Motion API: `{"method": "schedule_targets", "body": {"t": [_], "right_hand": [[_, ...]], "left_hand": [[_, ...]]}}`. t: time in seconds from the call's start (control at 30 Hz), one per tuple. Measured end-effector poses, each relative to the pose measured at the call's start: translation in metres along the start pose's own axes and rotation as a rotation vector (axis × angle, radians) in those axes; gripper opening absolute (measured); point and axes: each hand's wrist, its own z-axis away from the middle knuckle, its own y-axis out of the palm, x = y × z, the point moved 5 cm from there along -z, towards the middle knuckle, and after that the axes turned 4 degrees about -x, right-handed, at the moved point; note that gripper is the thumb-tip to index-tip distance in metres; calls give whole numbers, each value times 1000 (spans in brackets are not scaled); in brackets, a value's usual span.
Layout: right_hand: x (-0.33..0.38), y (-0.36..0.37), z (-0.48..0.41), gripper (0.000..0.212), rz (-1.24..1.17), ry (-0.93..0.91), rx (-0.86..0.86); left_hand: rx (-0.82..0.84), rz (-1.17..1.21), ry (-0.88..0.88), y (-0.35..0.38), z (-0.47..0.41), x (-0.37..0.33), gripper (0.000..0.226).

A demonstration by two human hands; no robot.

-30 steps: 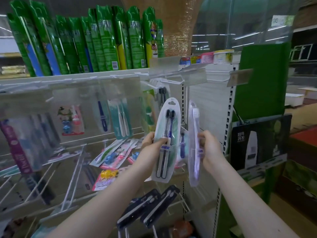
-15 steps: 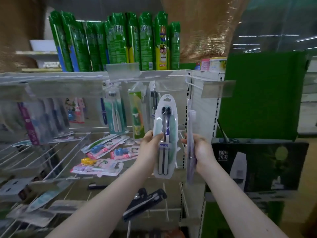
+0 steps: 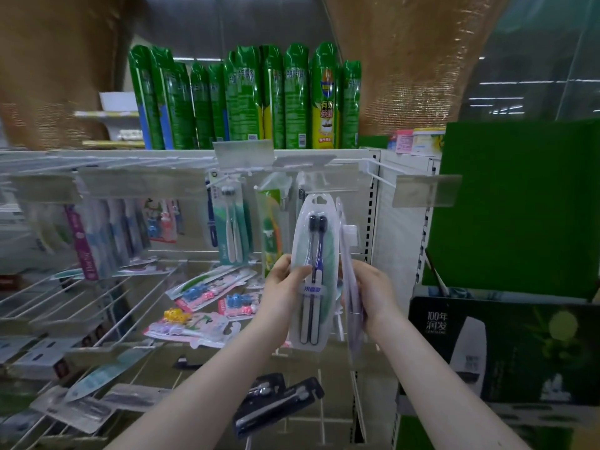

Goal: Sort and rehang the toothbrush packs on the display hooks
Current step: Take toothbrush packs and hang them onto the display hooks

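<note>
Just below the display hook [image 3: 324,190], a twin pack [image 3: 313,241] is gripped upright by the left hand [image 3: 285,282], presumably for threading; a second pack [image 3: 350,297] is gripped edge-on by the right hand [image 3: 371,293].

A white shelf [image 3: 181,154] carries green cans [image 3: 246,99] upright along its front edge, with small boxes [image 3: 418,139] at its right end. Under that edge, hanging packs [image 3: 232,222] dangle from rail hooks [image 3: 378,168]. Lower down, loose packs [image 3: 211,287] lie flat across the wire hooks [image 3: 65,295].
</note>
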Motion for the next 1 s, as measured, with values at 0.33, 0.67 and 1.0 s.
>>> {"method": "schedule_targets", "body": {"t": [0.33, 0.67, 1.0], "right_hand": [[-1, 36, -9, 23, -209, -65, 151], [-7, 38, -23, 22, -266, -113, 94], [-3, 32, -38, 29, -186, -122, 68]], "left_hand": [[118, -41, 114, -29, -30, 6, 7], [163, 22, 114, -25, -37, 8, 7], [116, 46, 154, -17, -41, 2, 4]]}}
